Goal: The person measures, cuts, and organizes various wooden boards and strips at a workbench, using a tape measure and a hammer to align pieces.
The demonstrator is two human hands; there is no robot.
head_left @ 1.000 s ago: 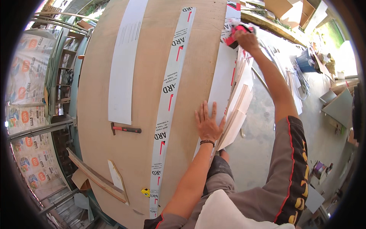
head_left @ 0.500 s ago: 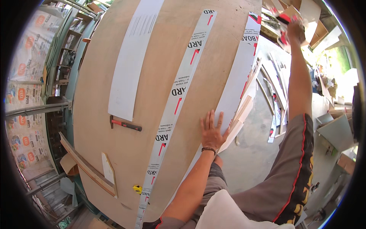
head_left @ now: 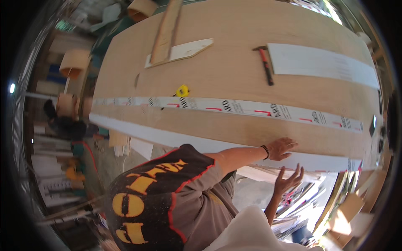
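My left hand (head_left: 281, 149), with a dark bracelet at the wrist, reaches over a long white board strip (head_left: 192, 143) along the near table edge. Its fingers are stretched out and nothing is in them. Just off that edge, my right hand (head_left: 289, 180) is raised with its fingers apart, bent and holding nothing. Beyond the hands, a narrow printed strip (head_left: 247, 110) with red marks runs along the wooden tabletop (head_left: 217, 79). Farther back are a yellow tape measure (head_left: 182, 90), a hammer (head_left: 265, 67) with a red and black handle and a wide white board piece (head_left: 318, 60).
At the table's far left, a wooden strip (head_left: 165, 33) rests across a pointed white-faced piece (head_left: 190, 49). Offcuts (head_left: 293, 209) lie below the near edge on the right. A person in dark clothes (head_left: 71, 125) is at the far left, near a red cable (head_left: 90, 154).
My view has swung round to the left. My right hand, earlier stretched to the far right with a blurred red and black thing, is now empty beside my left hand.
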